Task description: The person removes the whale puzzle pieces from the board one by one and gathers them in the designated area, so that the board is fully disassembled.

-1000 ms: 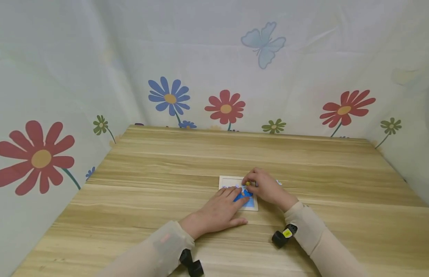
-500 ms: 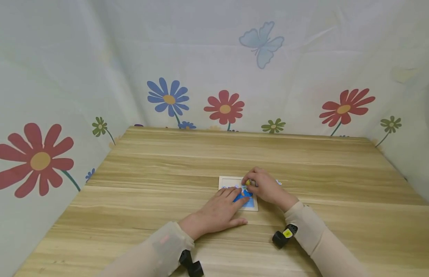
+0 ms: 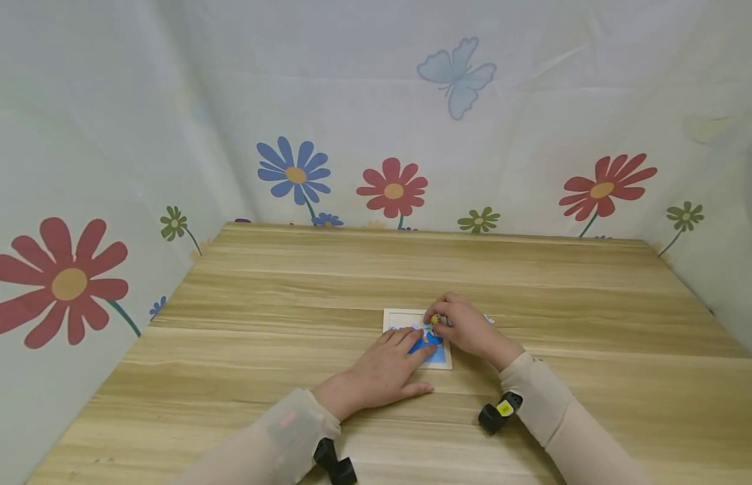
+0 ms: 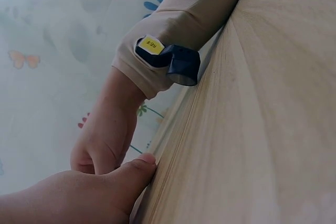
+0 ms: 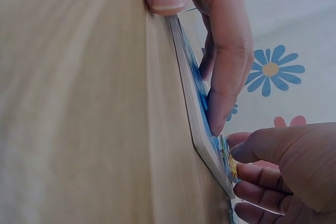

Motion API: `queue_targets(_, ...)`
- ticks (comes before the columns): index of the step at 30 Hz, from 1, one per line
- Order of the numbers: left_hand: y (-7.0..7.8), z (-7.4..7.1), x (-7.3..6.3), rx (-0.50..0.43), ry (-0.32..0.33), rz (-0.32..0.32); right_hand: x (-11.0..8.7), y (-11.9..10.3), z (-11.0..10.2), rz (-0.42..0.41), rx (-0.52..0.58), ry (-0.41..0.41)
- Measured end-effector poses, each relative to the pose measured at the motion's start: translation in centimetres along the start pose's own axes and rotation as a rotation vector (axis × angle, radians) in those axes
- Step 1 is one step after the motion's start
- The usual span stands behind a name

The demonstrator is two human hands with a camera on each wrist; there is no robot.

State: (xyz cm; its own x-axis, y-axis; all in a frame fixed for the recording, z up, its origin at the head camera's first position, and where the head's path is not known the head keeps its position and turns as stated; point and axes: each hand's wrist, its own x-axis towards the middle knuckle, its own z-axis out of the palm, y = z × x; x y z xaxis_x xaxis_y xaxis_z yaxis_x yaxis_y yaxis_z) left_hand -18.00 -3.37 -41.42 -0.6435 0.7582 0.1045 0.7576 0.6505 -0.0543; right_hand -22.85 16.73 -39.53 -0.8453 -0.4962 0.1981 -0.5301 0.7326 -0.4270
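Right wrist view: the right hand point(image 5: 302, 169) pinches a yellow piece point(image 5: 233, 167) (probably light, stiff, better held by edges); the left hand point(image 5: 226, 45) lays extended fingers on the board point(image 5: 195, 124).

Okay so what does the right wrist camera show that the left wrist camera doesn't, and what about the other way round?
Only the right wrist view shows the pale frame with its blue picture, and the small yellow piece pinched by the right hand.

Only the left wrist view shows the right sleeve, the black device with a yellow label worn on it, and an orange butterfly.

Both show the left hand, the right hand, the wooden tabletop and the flower-printed backdrop.
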Motion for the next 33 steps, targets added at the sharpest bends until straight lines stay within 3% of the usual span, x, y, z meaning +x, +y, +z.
queue_targets(22, 0.04, 0.09, 0.06, -0.004, 0.014, 0.001, -0.14, 0.27, -0.32, 0.002, 0.033, 0.008)
queue_targets(33, 0.16, 0.0, 0.07, -0.004, 0.013, -0.005, -0.01, 0.05, -0.46, 0.008, 0.055, 0.065)
